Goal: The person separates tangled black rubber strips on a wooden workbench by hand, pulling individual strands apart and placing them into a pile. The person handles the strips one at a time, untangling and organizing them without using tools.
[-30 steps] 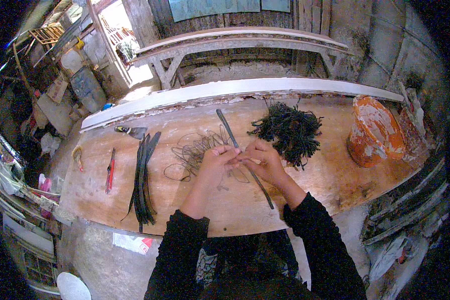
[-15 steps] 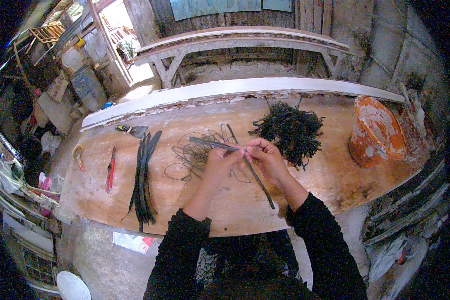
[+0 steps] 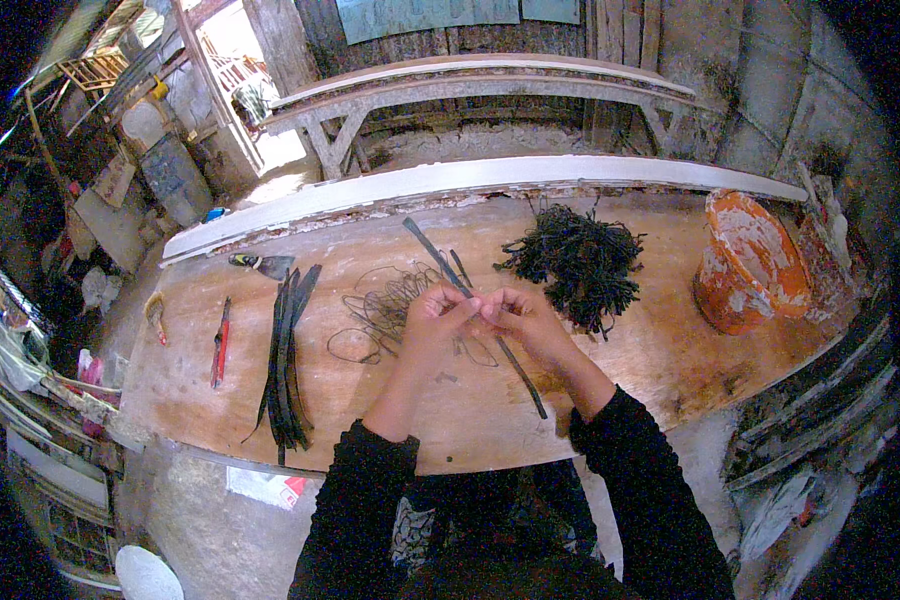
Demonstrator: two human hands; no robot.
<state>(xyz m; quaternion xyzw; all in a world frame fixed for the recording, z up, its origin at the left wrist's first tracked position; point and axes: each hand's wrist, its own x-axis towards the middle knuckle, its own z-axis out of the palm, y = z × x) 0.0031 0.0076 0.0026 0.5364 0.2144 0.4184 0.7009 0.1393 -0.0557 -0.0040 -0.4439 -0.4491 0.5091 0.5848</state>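
Observation:
My left hand (image 3: 440, 314) and my right hand (image 3: 520, 318) meet over the middle of the wooden table, fingertips pinched together. Between them they grip a dark flat strip (image 3: 425, 243), which slants from the far left toward the near right. A second short strip end (image 3: 458, 264) pokes up beside it. The lower length (image 3: 523, 378) runs out below my right hand. How the strips join is hidden by my fingers. Under and behind my left hand lies a loose tangle of thin wire (image 3: 372, 318). A heap of black knotted strips (image 3: 580, 262) sits just beyond my right hand.
Left on the table (image 3: 650, 390) lie a bundle of black strips (image 3: 288, 360), a red-handled cutting tool (image 3: 221, 345), a brush (image 3: 156, 318) and a putty knife (image 3: 262, 265). An orange plaster-smeared bucket (image 3: 745, 270) stands right. A long white plank (image 3: 470, 178) lines the far edge.
The upper end of the strip has swung from pointing left to pointing up and away. Both hands stay nearly in place, fingertips still together.

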